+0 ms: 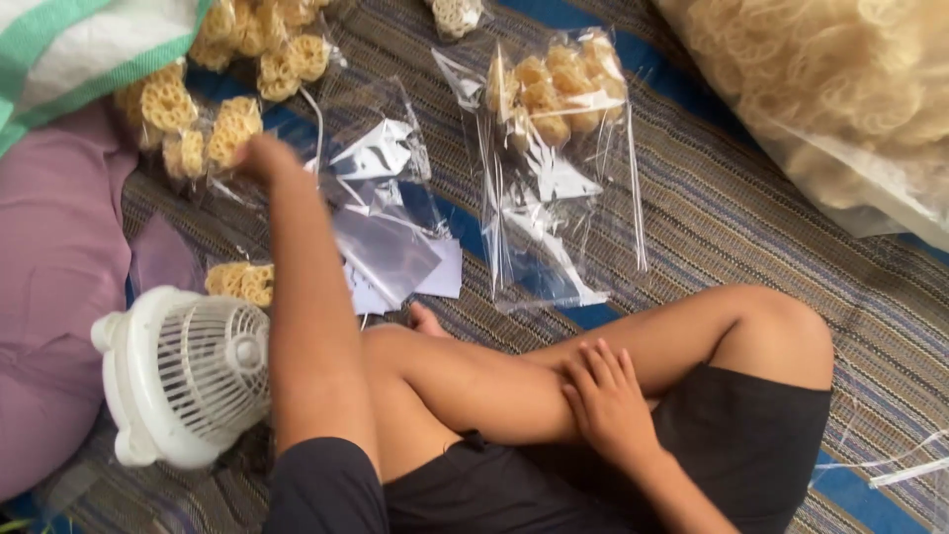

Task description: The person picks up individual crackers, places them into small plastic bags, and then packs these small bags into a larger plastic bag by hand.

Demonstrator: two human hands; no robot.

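Observation:
My left hand (259, 158) is stretched out to the upper left and blurred. It touches a clear packet of yellow flower-shaped crackers (213, 138); I cannot make out its fingers. My right hand (605, 398) lies flat on my folded leg with the fingers apart and nothing in it. A pile of empty clear plastic bags (381, 188) lies just right of my left hand. Further right, a partly filled clear bag of crackers (554, 89) rests on the mat.
A small white fan (188, 376) lies beside my left arm, by a purple cushion (49, 267). White paper slips (440, 272) lie under the empty bags. A big bag of crackers (840, 89) fills the upper right. More packets (267, 40) lie at the top on the striped mat (732, 208).

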